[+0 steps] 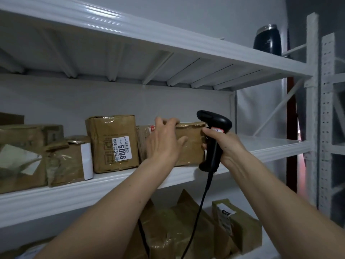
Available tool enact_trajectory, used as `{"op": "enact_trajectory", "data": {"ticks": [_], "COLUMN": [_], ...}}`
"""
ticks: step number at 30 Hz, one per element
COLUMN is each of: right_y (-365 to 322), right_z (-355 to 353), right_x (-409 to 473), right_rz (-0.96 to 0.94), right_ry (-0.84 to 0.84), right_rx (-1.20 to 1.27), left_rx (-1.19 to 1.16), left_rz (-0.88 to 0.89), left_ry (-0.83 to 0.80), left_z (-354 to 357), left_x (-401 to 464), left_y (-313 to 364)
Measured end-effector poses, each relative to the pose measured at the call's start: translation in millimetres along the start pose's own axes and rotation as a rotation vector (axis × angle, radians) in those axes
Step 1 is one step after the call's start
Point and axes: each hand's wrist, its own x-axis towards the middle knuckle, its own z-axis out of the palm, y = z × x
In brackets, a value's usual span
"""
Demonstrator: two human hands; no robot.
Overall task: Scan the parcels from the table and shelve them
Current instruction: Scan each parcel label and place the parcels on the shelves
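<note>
At the far left of the frame, worn brown boxes (20, 156) crowd the white middle shelf (270, 146). Just right of them stands a taped carton (112, 143) bearing a white label (121, 148) printed 6008. At centre, the left hand (164, 141) lies with fingers spread wide against the front of a brown parcel (188, 144) that sits on the same shelf — fingertips hooked over its top edge. Right of centre, the right hand (225, 146) grips the handle of a black barcode scanner (212, 139), whose cable (197, 212) hangs down. Lower centre, more parcels (179, 230) lie on the shelf below. Upper right, a dark tumbler (267, 40) stands on the top shelf.
</note>
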Motion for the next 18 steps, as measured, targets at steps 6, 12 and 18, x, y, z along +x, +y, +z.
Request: {"op": "enact_trajectory", "data": {"ticks": [6,12,18], "right_y": [7,11,22], "right_z": [0,-12,-6], "right_x": [1,-26,-67], "right_rz": [0.043,-0.006,0.03], "right_ry": [0.01,-0.005,-0.114], "right_rx": [0.021,0.0,0.038], "left_rx": [0.074,-0.108,-0.428], "left_rz": [-0.094,-0.192,-0.282], "left_ry": [0.012,-0.059,-0.045], "left_z": [2,-3,-18], "left_x": [0,-6,-39], "left_y": [2,-1,-8]}}
